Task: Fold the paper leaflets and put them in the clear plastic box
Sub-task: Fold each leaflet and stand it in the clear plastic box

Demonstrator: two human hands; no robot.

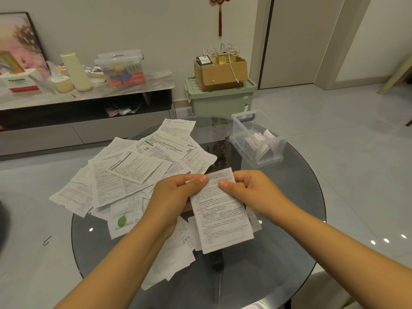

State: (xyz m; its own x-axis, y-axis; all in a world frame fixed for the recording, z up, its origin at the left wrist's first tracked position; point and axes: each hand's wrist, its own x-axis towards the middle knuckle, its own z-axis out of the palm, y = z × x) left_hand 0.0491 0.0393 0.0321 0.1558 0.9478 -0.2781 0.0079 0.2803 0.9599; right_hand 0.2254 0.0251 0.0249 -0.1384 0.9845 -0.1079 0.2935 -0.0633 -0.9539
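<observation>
Hidden: fingers of both hands are curled behind the held sheet; only the thumbs show on its printed face. Print too small to read.
Cut off: near rim of the round dark glass table [296, 219] runs out of view at the bottom edge.
Held leaflet: white printed paper leaflet [220, 210], above the table's middle, lower end hanging towards the person.
Left hand [176, 192]: pinches the leaflet's upper left edge, thumb on top.
Right hand [247, 188]: pinches the upper right edge, thumb on top, just beside the left thumb.
Loose pile: spread of white unfolded leaflets [133, 175] on the table's left half, some overhanging the rim, some partly under the forearms.
Box: clear plastic box [258, 139] at the table's far right, well apart from the hands; folded papers [258, 143] inside, count unclear.
Beyond the table: pale green lidded bin [220, 99] with a brown cardboard carton [220, 72] on top.
</observation>
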